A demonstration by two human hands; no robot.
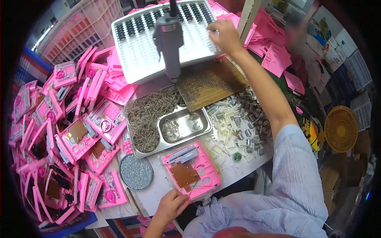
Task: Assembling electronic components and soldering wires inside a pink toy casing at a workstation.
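My left hand (173, 206) is closed on the near left edge of a pink plastic toy casing (210, 174), its fingertips at the corner. Inside the casing lie a brown circuit board (184, 175), a grey battery-box-like part (182, 154) and thin wires. My right hand (227, 36) reaches over the right side of a white tray (133, 73) holding rows of small black parts (139, 25). Its thumb and forefinger are bent and apart, and nothing shows between them. A grey electric screwdriver (170, 43) hangs point down above the tray's near edge.
A metal tray (152, 150) holds many small screws, with a brown board (214, 85) over its far corner. Nearby are a round dish of silvery pieces (135, 171) and loose white and grey parts (238, 127). Pink casings (105, 119) pile up at left; a yellow basket (341, 129) stands right.
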